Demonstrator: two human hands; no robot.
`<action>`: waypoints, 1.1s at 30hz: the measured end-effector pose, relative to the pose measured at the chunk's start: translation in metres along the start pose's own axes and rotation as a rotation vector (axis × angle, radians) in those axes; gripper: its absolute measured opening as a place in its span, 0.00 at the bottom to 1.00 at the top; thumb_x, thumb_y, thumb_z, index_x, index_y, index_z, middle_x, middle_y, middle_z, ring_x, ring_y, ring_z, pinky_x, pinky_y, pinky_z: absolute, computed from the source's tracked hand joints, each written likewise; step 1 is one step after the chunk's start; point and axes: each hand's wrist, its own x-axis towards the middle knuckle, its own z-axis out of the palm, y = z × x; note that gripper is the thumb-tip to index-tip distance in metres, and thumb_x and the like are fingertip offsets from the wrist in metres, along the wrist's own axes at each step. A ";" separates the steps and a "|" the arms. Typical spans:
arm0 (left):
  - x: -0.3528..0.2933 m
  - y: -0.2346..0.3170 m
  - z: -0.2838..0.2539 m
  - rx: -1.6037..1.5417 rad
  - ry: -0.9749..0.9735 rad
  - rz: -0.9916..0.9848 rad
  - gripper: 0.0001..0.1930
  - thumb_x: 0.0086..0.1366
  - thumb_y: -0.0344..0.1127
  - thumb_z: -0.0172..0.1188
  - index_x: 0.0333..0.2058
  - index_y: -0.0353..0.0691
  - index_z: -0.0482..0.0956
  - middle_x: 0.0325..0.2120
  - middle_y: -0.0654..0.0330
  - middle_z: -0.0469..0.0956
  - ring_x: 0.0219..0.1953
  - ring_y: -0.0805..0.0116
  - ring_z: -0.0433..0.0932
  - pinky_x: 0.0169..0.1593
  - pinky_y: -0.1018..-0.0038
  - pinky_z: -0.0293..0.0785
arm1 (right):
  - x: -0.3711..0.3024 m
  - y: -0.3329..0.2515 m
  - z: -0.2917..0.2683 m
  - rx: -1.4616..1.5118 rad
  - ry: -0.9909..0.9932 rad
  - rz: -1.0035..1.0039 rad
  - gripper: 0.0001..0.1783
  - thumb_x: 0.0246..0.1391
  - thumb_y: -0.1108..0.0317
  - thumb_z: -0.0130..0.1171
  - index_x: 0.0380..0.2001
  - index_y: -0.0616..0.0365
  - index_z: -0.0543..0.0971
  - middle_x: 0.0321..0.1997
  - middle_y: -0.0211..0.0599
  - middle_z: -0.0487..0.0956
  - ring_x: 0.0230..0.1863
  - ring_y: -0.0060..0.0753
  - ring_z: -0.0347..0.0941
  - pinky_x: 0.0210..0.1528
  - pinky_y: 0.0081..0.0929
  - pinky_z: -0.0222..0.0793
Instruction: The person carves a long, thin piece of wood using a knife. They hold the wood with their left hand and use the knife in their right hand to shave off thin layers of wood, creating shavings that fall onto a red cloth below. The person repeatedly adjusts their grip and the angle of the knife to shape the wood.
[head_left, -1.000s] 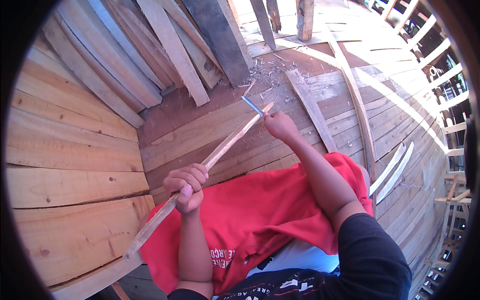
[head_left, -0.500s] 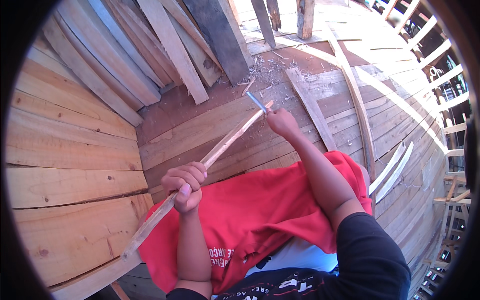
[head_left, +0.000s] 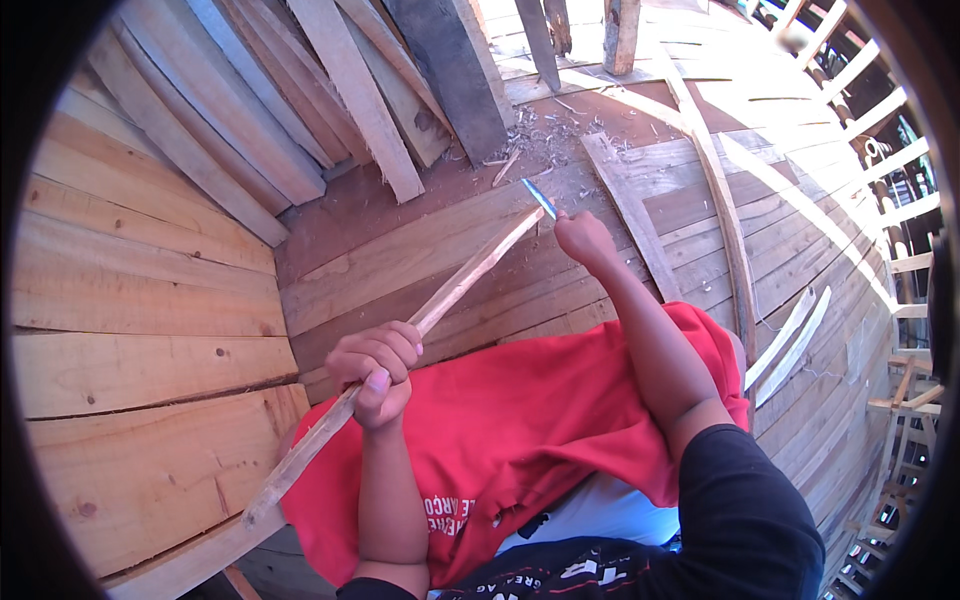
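Note:
A long, pale wooden stick (head_left: 470, 272) slants across my lap, its near end at the lower left and its far tip pointing away to the right. My left hand (head_left: 375, 370) is closed round it below its middle. In my right hand (head_left: 584, 240) is a knife (head_left: 541, 198), its handle hidden by the fingers. The narrow blade points away to the left and lies at the stick's tip; whether it touches the wood I cannot tell. A red cloth (head_left: 520, 420) covers my lap under both forearms.
Planks (head_left: 240, 110) lean at the upper left beside a board wall (head_left: 150, 300). Wood shavings (head_left: 550, 135) litter the plank floor ahead. Loose boards (head_left: 635, 215) and a long curved strip (head_left: 715, 190) lie to the right, near two pale strips (head_left: 795, 345).
My right hand and the knife have shifted slightly to the right, out to the stick's tip. My left hand keeps its grip, and the view has moved a little.

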 end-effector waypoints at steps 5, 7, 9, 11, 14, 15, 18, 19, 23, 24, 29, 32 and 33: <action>-0.002 0.000 -0.010 -0.022 0.018 -0.011 0.18 0.50 0.32 0.53 0.09 0.42 0.55 0.05 0.63 0.58 0.10 0.70 0.58 0.24 0.67 0.66 | 0.016 0.012 0.001 0.162 -0.095 0.083 0.33 0.64 0.48 0.42 0.36 0.74 0.79 0.27 0.54 0.79 0.29 0.48 0.79 0.27 0.43 0.71; -0.002 0.000 -0.006 -0.012 0.028 -0.019 0.18 0.50 0.32 0.52 0.09 0.42 0.55 0.05 0.63 0.58 0.10 0.70 0.58 0.25 0.67 0.66 | 0.015 0.013 0.017 0.083 0.001 0.000 0.33 0.64 0.48 0.42 0.34 0.75 0.78 0.24 0.50 0.78 0.23 0.45 0.77 0.24 0.41 0.69; -0.002 0.000 -0.007 -0.015 0.034 -0.021 0.17 0.50 0.32 0.52 0.09 0.43 0.54 0.05 0.63 0.58 0.10 0.70 0.57 0.24 0.68 0.65 | 0.017 0.014 0.019 0.052 0.023 -0.026 0.33 0.64 0.48 0.42 0.33 0.75 0.78 0.22 0.50 0.77 0.21 0.43 0.76 0.23 0.40 0.68; -0.002 -0.001 -0.012 -0.031 0.040 -0.019 0.17 0.50 0.32 0.52 0.09 0.43 0.54 0.05 0.63 0.58 0.10 0.70 0.57 0.24 0.68 0.64 | 0.022 0.015 0.006 0.066 -0.033 0.007 0.33 0.64 0.48 0.41 0.33 0.75 0.78 0.23 0.51 0.77 0.21 0.44 0.76 0.23 0.40 0.69; -0.005 -0.005 -0.014 -0.051 0.071 -0.030 0.17 0.50 0.33 0.52 0.10 0.44 0.53 0.05 0.64 0.57 0.11 0.70 0.55 0.26 0.67 0.65 | 0.013 0.013 0.020 0.010 0.056 -0.052 0.33 0.65 0.49 0.41 0.37 0.76 0.78 0.28 0.56 0.79 0.27 0.49 0.79 0.27 0.42 0.73; -0.006 -0.004 -0.021 -0.068 0.116 -0.039 0.17 0.50 0.33 0.52 0.11 0.45 0.52 0.06 0.65 0.56 0.11 0.70 0.55 0.28 0.66 0.65 | 0.004 0.003 0.022 0.061 0.004 -0.035 0.33 0.65 0.48 0.40 0.38 0.76 0.78 0.30 0.58 0.80 0.29 0.51 0.80 0.29 0.43 0.74; -0.007 -0.002 -0.040 -0.141 0.249 -0.107 0.18 0.52 0.37 0.53 0.12 0.48 0.52 0.10 0.67 0.56 0.19 0.71 0.60 0.39 0.66 0.66 | 0.005 -0.002 0.001 0.012 -0.039 0.037 0.31 0.64 0.50 0.41 0.44 0.73 0.78 0.47 0.65 0.78 0.54 0.62 0.73 0.57 0.48 0.66; -0.005 -0.003 -0.038 -0.152 0.375 -0.105 0.18 0.53 0.38 0.53 0.12 0.49 0.53 0.11 0.67 0.56 0.21 0.71 0.61 0.40 0.66 0.65 | 0.005 -0.002 -0.004 -0.026 -0.021 0.050 0.31 0.64 0.51 0.41 0.44 0.74 0.78 0.47 0.65 0.78 0.54 0.62 0.73 0.58 0.48 0.65; -0.003 -0.010 -0.056 -0.233 0.545 -0.141 0.19 0.59 0.42 0.51 0.13 0.52 0.54 0.15 0.69 0.58 0.28 0.73 0.61 0.41 0.71 0.61 | -0.015 -0.017 0.001 0.071 -0.168 -0.022 0.29 0.64 0.52 0.42 0.42 0.73 0.79 0.45 0.65 0.78 0.51 0.62 0.74 0.56 0.48 0.67; -0.008 -0.012 -0.069 -0.275 0.550 -0.147 0.19 0.60 0.42 0.51 0.13 0.53 0.54 0.14 0.69 0.58 0.27 0.73 0.61 0.40 0.71 0.61 | -0.025 -0.030 -0.003 0.079 -0.239 -0.033 0.29 0.64 0.52 0.43 0.42 0.72 0.79 0.44 0.65 0.78 0.50 0.62 0.75 0.55 0.48 0.68; -0.014 -0.024 -0.076 -0.360 0.632 -0.194 0.18 0.61 0.41 0.50 0.15 0.53 0.55 0.12 0.69 0.55 0.22 0.75 0.57 0.35 0.72 0.60 | -0.010 -0.013 -0.004 0.060 -0.198 -0.116 0.23 0.63 0.54 0.46 0.42 0.63 0.81 0.38 0.63 0.80 0.43 0.61 0.78 0.47 0.48 0.73; -0.016 -0.021 -0.079 -0.324 0.662 -0.170 0.17 0.60 0.40 0.50 0.15 0.53 0.55 0.11 0.70 0.54 0.20 0.75 0.56 0.33 0.73 0.59 | -0.038 -0.031 -0.011 -0.008 -0.204 -0.194 0.20 0.62 0.56 0.49 0.41 0.60 0.81 0.34 0.60 0.80 0.40 0.59 0.79 0.43 0.48 0.74; -0.010 -0.024 -0.072 -0.322 0.660 -0.169 0.17 0.60 0.40 0.50 0.15 0.53 0.55 0.11 0.70 0.54 0.20 0.75 0.56 0.33 0.73 0.59 | -0.034 -0.019 0.001 -0.091 -0.058 -0.308 0.19 0.62 0.56 0.49 0.41 0.60 0.81 0.32 0.60 0.80 0.39 0.59 0.79 0.41 0.49 0.74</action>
